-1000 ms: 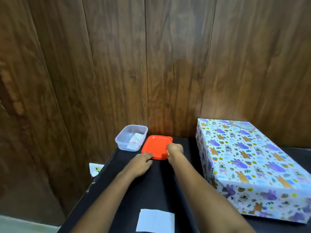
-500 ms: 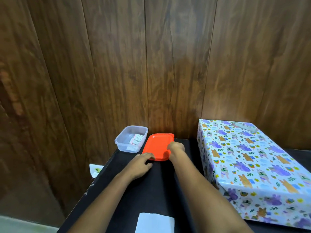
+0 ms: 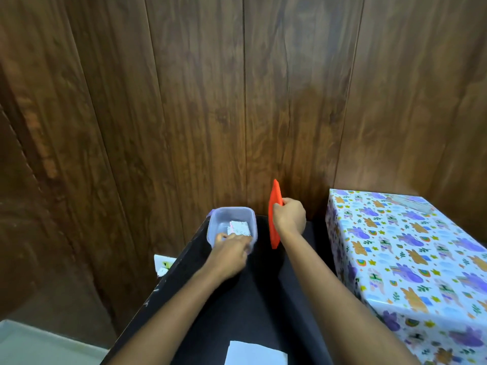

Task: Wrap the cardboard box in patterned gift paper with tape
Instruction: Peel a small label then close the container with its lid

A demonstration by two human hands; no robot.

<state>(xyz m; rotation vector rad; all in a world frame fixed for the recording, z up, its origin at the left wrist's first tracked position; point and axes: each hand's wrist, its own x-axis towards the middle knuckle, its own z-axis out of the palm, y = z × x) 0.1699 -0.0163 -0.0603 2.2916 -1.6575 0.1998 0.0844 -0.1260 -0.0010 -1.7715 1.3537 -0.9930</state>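
Observation:
The box wrapped in patterned gift paper (image 3: 411, 256) stands on the black table (image 3: 266, 291) at the right. My right hand (image 3: 288, 216) grips an orange plastic lid (image 3: 274, 214) and holds it upright on edge, lifted off the table. At the table's far left corner sits a clear plastic container (image 3: 232, 227) with small patterned paper pieces inside. My left hand (image 3: 232, 252) rests against the container's near wall, fingers at its rim; how they lie is blurred.
A white sheet of paper (image 3: 255, 354) lies at the near table edge. A dark wooden panel wall (image 3: 237, 101) rises right behind the table. A white socket plate (image 3: 163, 263) sits low by the table's left edge.
My right hand has lifted the orange lid off the table and turned it upright. My left hand has moved from the lid to the clear container. The head has come closer.

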